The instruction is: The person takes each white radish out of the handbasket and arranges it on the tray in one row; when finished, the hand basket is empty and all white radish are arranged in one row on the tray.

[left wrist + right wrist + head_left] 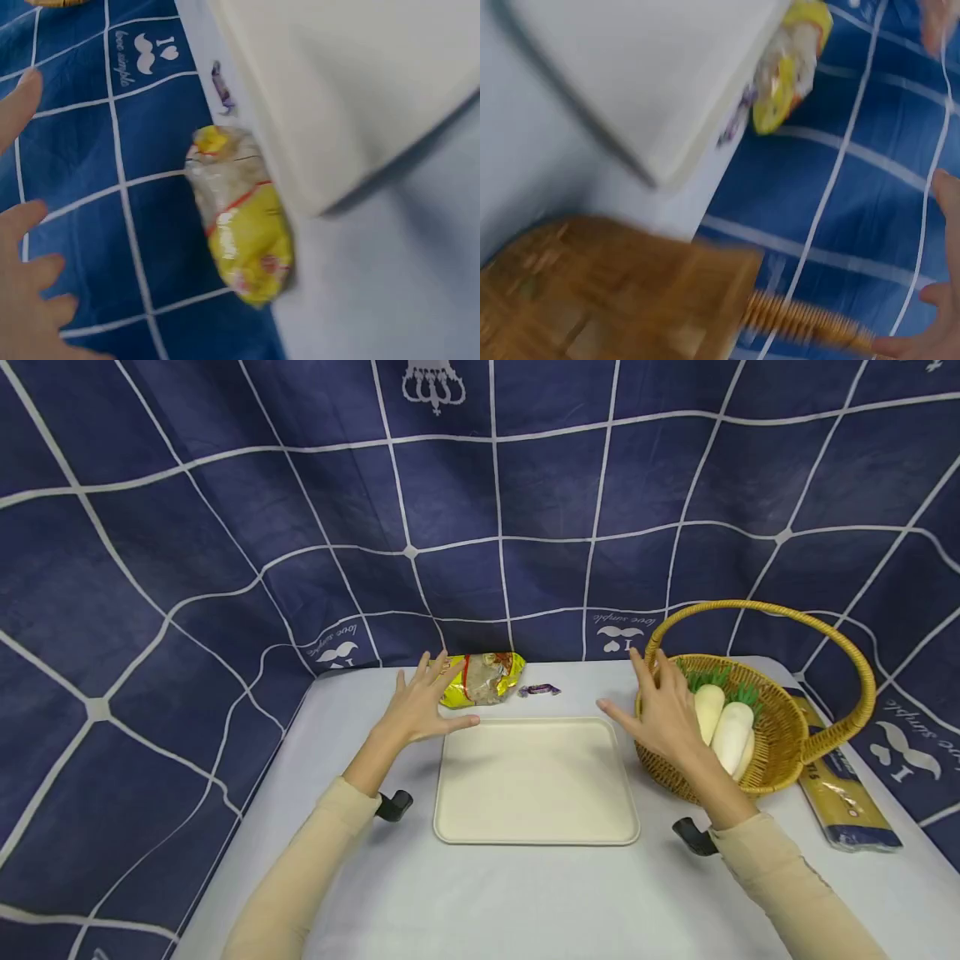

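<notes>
Both hands hover over the table with fingers spread, holding nothing. My left hand (pixel 419 706) is above the left rear corner of a cream rectangular tray (pixel 536 781), nearest to a yellow and clear plastic food bag (pixel 487 679). A small purple wrapped candy (pixel 539 690) lies to the right of that bag, behind the tray. My right hand (pixel 662 710) is in front of the left side of a wicker basket (pixel 780 747) with a tall handle. In the basket lie white radishes (pixel 731 737) with green tops, partly hidden by that hand and forearm.
To the right of the basket, partly behind it, lies a flat gold and dark blue package (pixel 851 797). A white cloth covers the table (pixel 510 902). Dark blue curtain fabric (pixel 540 502) with white lines rises at the back and sides.
</notes>
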A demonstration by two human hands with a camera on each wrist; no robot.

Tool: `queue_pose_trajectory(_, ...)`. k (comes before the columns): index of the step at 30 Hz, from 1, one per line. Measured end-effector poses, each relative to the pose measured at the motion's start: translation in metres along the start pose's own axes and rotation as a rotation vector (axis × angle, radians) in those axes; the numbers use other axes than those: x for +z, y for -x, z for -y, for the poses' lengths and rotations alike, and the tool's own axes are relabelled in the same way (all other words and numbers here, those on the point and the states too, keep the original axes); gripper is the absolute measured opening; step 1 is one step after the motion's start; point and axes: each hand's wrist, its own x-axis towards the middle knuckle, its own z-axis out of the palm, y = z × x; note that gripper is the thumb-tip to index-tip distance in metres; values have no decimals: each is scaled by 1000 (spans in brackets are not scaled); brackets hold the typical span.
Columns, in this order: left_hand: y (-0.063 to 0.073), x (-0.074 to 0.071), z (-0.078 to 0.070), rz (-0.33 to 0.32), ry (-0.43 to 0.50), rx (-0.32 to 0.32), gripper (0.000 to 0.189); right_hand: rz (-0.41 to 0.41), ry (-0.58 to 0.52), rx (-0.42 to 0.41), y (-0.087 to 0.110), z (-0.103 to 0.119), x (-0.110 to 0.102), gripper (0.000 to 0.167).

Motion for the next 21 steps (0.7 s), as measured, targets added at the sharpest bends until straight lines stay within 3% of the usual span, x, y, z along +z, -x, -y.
queue_pose_trajectory(5,25,20,16,156,180,-8,92,82,-59,120,19,-40,-27,92)
queue_pose_trajectory(10,44,45,28,270,275,-60,94,177,-67,228,33,-78,-46,93)
queue_pose_trajectory(15,55,61,34,321,325,-83,103,261,-88,333,40,-99,-52,95)
queue_pose_trajectory(21,59,70,34,361,345,-77,110,301,-138,392,41,-114,-49,94)
